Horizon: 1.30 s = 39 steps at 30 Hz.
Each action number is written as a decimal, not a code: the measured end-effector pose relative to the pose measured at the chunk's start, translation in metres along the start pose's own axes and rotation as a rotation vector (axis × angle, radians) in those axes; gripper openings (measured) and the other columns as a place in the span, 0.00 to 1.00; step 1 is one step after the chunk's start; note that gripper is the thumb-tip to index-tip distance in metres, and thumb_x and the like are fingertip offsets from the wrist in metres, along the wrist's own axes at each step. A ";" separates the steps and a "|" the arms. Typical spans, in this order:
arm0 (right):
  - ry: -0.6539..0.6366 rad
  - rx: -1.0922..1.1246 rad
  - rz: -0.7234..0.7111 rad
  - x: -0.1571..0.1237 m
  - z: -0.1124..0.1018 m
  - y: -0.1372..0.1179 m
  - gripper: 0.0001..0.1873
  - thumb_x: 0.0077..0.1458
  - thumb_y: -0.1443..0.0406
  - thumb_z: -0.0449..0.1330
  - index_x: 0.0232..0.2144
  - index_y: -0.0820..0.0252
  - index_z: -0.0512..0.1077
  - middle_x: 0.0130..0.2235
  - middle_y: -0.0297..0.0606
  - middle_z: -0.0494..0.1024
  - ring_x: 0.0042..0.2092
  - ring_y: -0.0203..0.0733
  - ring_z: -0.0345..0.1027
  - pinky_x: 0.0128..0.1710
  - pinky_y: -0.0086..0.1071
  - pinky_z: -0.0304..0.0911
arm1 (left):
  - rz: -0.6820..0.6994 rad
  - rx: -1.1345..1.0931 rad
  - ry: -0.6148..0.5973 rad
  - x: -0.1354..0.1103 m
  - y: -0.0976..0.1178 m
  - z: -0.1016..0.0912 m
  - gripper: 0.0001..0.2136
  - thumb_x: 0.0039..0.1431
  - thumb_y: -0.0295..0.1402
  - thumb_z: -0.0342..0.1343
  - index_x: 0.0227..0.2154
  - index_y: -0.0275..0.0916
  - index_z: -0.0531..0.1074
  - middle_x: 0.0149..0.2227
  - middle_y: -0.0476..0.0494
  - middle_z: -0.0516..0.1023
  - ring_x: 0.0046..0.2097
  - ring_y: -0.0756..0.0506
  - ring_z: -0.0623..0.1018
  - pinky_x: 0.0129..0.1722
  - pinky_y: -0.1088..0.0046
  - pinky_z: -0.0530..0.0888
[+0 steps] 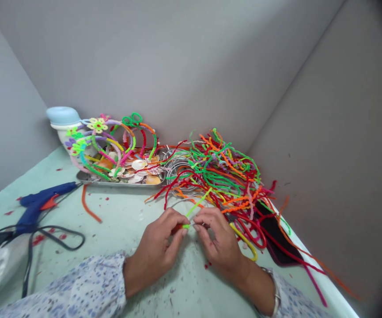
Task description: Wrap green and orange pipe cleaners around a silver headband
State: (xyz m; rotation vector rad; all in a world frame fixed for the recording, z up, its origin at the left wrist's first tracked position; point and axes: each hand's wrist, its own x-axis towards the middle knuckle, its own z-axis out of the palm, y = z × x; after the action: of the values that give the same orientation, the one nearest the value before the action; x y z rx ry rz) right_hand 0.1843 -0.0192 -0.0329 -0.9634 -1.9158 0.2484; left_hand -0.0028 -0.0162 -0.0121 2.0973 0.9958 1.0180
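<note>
My left hand (160, 240) pinches a bright green pipe cleaner (199, 203) between thumb and forefinger; its free length slants up and away to the right. A bit of orange pipe cleaner (176, 228) shows inside the same grip. Close beside it, my right hand (219, 240) has thumb and forefinger pressed together at a thin greyish end, too small to make out. Just beyond the hands lies a tangled heap of coloured pipe cleaners (224, 165), with grey wire hoops (177, 165) at its left side.
Flower-trimmed headbands (98, 126) rest over a metal tray (124, 184) of seashells, beside a white bottle with a blue lid (63, 115). A blue glue gun (33, 210) and its cord lie left. Yellow-handled scissors (248, 243) and a dark flat object (281, 247) lie right, near the table edge.
</note>
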 end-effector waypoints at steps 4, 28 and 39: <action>-0.003 -0.006 0.004 -0.001 0.000 0.000 0.11 0.59 0.73 0.54 0.43 0.56 0.67 0.41 0.42 0.70 0.44 0.43 0.69 0.42 0.38 0.69 | 0.016 0.001 0.004 0.001 -0.002 0.001 0.06 0.61 0.26 0.50 0.39 0.39 0.70 0.38 0.44 0.71 0.40 0.46 0.72 0.39 0.71 0.69; 0.099 -0.066 -0.077 -0.003 -0.003 -0.004 0.16 0.55 0.74 0.57 0.45 0.55 0.67 0.43 0.42 0.69 0.45 0.45 0.68 0.42 0.39 0.69 | -0.190 -0.131 0.029 0.001 0.001 -0.001 0.07 0.65 0.34 0.47 0.37 0.39 0.68 0.30 0.50 0.71 0.32 0.49 0.70 0.33 0.74 0.67; -0.268 -0.053 0.058 0.000 0.001 -0.005 0.15 0.57 0.66 0.59 0.47 0.57 0.67 0.43 0.44 0.69 0.45 0.48 0.67 0.41 0.40 0.68 | -0.153 -0.292 0.017 0.001 0.000 -0.003 0.07 0.66 0.32 0.46 0.41 0.39 0.68 0.39 0.47 0.72 0.41 0.47 0.72 0.42 0.72 0.68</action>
State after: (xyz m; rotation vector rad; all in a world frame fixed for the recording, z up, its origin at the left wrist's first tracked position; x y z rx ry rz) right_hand 0.1812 -0.0222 -0.0310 -1.0648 -2.1486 0.3781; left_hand -0.0047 -0.0149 -0.0104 1.7514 0.9377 1.0367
